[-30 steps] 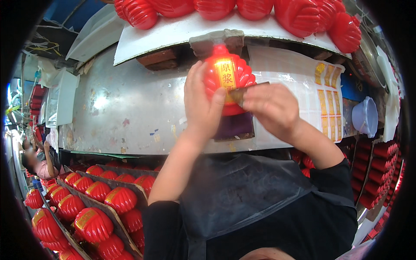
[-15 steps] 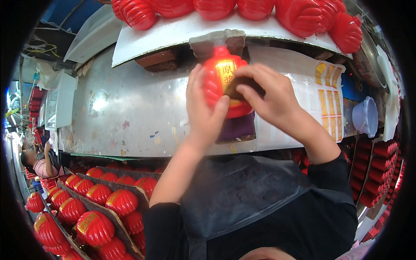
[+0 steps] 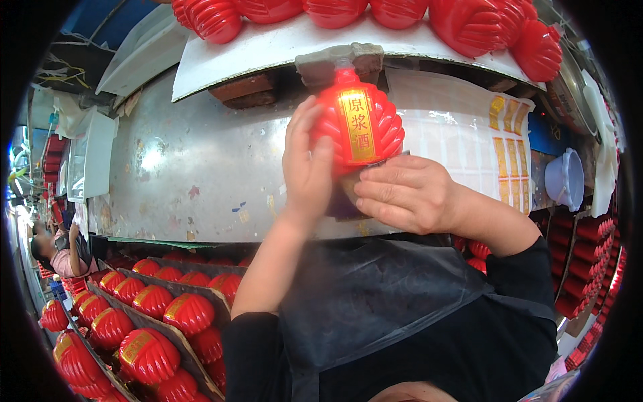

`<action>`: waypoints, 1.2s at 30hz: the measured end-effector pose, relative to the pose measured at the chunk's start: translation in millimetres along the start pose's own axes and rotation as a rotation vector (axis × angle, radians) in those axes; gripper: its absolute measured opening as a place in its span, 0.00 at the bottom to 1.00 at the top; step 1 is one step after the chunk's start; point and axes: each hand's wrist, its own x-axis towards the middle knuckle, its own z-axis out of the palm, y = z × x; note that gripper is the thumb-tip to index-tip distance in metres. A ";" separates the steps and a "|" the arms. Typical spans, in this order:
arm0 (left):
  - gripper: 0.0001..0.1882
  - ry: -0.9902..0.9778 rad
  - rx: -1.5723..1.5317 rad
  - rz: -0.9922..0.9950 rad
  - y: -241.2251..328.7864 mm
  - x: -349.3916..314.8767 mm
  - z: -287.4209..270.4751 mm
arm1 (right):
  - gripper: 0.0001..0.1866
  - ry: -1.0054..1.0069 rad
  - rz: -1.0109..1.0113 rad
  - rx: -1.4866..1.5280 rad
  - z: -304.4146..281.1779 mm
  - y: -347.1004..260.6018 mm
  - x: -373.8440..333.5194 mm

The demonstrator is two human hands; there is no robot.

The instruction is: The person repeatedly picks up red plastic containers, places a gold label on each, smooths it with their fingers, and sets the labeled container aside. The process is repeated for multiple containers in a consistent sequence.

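A red, shell-ribbed bottle (image 3: 390,128) lies with its neck pointing away from me, against a notched grey block (image 3: 315,67). A gold label (image 3: 360,127) runs down its upper face. My left hand (image 3: 309,161) holds the bottle's left side, fingers along it, slightly blurred. Just below the label's lower end, my right hand (image 3: 407,193) grips a flat brownish pad (image 3: 351,183), partly hidden by the fingers. Dark purple padding (image 3: 340,206) shows beneath the bottle's base.
A backing sheet with gold labels (image 3: 512,167) lies to the right, near a lavender bucket (image 3: 564,179). Red bottles (image 3: 335,12) line a white board (image 3: 268,53) at the back. Lower left, divided crates hold labelled bottles (image 3: 149,352). Another person (image 3: 69,254) is at far left.
My right hand and the brownish pad have moved down from the label's middle to its lower end, uncovering the label. My left hand stays at the bottle's left side.
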 end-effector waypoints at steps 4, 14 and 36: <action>0.25 0.019 -0.020 -0.018 2.4 -2.6 2.4 | 0.15 0.188 0.287 0.121 -2.8 4.4 -5.8; 0.31 0.002 -0.105 -0.038 4.2 -3.8 3.9 | 0.13 0.134 0.615 0.384 0.1 -10.6 -19.8; 0.39 -0.153 -0.042 -0.184 9.2 45.5 -3.0 | 0.13 -0.019 0.678 0.189 -3.9 103.4 59.8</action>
